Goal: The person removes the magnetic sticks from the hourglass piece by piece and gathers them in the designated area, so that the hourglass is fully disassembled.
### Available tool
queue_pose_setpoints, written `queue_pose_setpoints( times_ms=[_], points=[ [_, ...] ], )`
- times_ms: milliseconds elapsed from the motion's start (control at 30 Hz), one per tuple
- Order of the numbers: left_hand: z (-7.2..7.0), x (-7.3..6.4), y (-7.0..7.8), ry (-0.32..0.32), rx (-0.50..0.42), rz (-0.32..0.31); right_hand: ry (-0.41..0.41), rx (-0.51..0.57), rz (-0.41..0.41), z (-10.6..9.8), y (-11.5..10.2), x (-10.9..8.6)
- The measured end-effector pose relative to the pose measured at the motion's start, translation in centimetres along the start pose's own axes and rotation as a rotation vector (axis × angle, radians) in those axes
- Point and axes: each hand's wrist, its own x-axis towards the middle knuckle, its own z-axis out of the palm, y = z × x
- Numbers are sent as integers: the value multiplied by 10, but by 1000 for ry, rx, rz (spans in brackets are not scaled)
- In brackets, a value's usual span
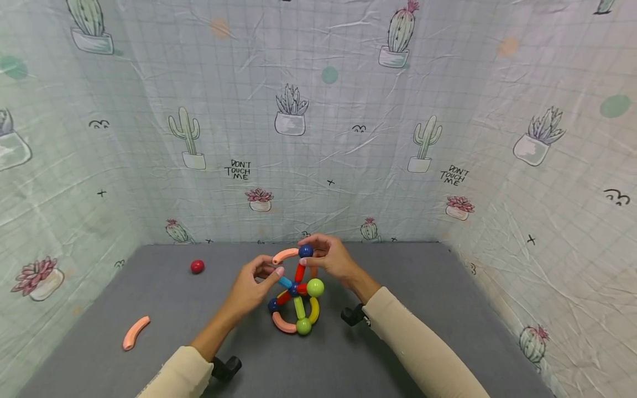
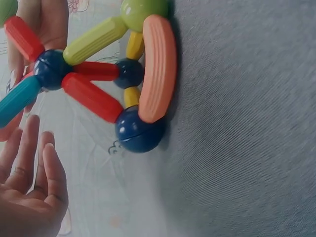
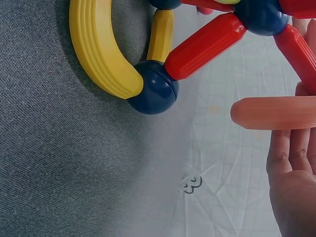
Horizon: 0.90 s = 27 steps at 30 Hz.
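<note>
A magnetic stick-and-ball structure stands on the table, its central dark blue ball (image 1: 294, 288) joining several straight rods. My right hand (image 1: 335, 260) pinches the top dark blue ball (image 1: 306, 251) between thumb and fingers. From that ball a curved pink rod (image 1: 286, 255) reaches left, and another pink rod (image 3: 276, 113) hangs beneath the right hand. My left hand (image 1: 254, 284) is beside the pink rod's free end and the light blue rod (image 2: 19, 101), fingers fairly straight; whether they touch is unclear. A light green ball (image 1: 316, 287) caps a red rod facing me.
A loose curved pink rod (image 1: 135, 333) lies on the grey table (image 1: 174, 315) at the left. Farther back on that side sits a red ball (image 1: 197, 266). A cactus-printed cloth (image 1: 328, 138) hangs around the back and sides.
</note>
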Motion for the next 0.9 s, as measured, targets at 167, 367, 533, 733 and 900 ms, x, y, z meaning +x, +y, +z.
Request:
queue_pose_setpoints(
  times_ms=[167,367,533,733,900],
  points=[
    [-5,7,6,-4,-4,3,-22,24,-8,0,2,1],
    [-5,20,14,-33,45,30,-47,67,-23,0,3,1],
    [-3,28,21,-58,29,51,-56,69,-21,-1,2,1],
    [-6,33,20,-76,39,71,-65,54,-26,-1,1,0],
    [-12,36,15,-63,63,98,-65,43,-39,-1,1,1]
  ],
)
